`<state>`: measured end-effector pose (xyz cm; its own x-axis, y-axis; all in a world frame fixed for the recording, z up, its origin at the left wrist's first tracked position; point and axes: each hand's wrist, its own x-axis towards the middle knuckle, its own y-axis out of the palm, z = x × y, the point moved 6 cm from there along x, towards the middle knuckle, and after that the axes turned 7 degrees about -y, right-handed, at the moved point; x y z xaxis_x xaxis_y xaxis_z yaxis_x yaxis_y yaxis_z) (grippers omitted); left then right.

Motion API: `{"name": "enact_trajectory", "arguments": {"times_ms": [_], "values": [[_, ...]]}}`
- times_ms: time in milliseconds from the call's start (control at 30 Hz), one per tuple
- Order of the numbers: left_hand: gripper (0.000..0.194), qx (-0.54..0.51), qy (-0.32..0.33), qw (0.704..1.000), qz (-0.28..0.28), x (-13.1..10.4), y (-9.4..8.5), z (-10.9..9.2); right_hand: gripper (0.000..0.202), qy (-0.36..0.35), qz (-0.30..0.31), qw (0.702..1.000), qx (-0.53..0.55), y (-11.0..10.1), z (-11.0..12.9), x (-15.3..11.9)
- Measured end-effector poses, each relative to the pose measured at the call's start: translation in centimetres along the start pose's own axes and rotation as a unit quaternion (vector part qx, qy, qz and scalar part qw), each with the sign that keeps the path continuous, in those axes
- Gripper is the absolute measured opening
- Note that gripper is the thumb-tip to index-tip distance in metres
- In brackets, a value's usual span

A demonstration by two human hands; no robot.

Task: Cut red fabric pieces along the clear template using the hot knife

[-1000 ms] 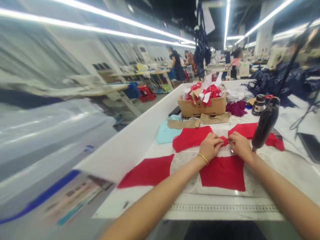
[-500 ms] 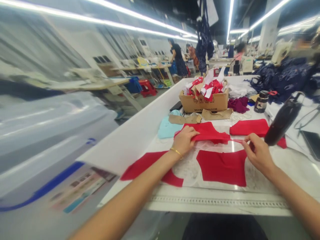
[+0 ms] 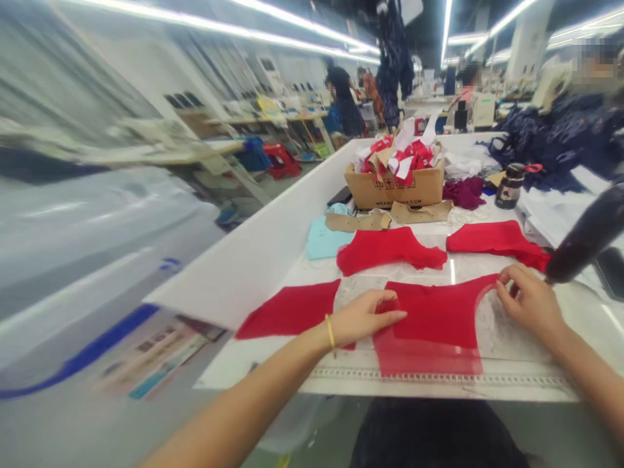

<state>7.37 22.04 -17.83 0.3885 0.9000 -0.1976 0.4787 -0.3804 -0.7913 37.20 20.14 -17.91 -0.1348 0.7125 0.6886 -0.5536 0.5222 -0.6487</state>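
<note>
Head view, only one. Red fabric panel (image 3: 433,312) is lower centre of frame, lower part blurred and lying over the ruled strip (image 3: 341,373) at the table's (image 3: 231,367) front edge. Right hand (image 3: 529,296), right of centre: fingertips closed, pinching the panel's upper right corner. Left hand (image 3: 368,316), lower centre: loosely open, thumb and forefinger tips apart, resting over the panel's left edge.

Around it: flat red piece (image 3: 287,312) lower left of the hands, two more red pieces (image 3: 390,249) (image 3: 492,239) in a row above. Black elongated object (image 3: 587,234) at right edge sits just beside the right hand, partly covering a flat dark item (image 3: 611,270). Brown strips (image 3: 358,222) (image 3: 422,211) and light blue piece (image 3: 325,239) above centre; maroon cloth (image 3: 463,193) and dark jar (image 3: 509,186) upper right, navy cloth heap (image 3: 560,140) beyond.

Text: cardboard box (image 3: 394,188), upper centre, full of red and white scraps, reads "MEAS", then "CM"; middle unclear. Handling symbols above that. Jar label too small to read. Printed sheet (image 3: 156,357), lower left: blurred, illegible.
</note>
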Motion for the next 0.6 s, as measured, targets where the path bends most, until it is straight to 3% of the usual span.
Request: {"name": "enact_trajectory", "arguments": {"times_ms": [167,433,500,600], "values": [[0.042,0.048,-0.020,0.993,-0.107,3.6,0.6,2.5,0.016,0.049,0.130,0.983,-0.120,3.1,-2.1,0.2],[0.032,0.099,-0.021,0.980,-0.169,3.9,-0.2,3.4,0.012,0.040,0.125,0.984,-0.123,3.2,-3.0,0.9],[0.023,0.113,-0.002,0.971,-0.212,3.4,-0.4,2.8,0.013,0.009,0.080,0.990,-0.116,2.5,-2.3,0.9],[0.029,0.131,0.124,0.950,-0.254,2.1,0.5,0.3,0.016,-0.154,-0.100,0.979,-0.084,-0.6,0.9,0.6]]}}
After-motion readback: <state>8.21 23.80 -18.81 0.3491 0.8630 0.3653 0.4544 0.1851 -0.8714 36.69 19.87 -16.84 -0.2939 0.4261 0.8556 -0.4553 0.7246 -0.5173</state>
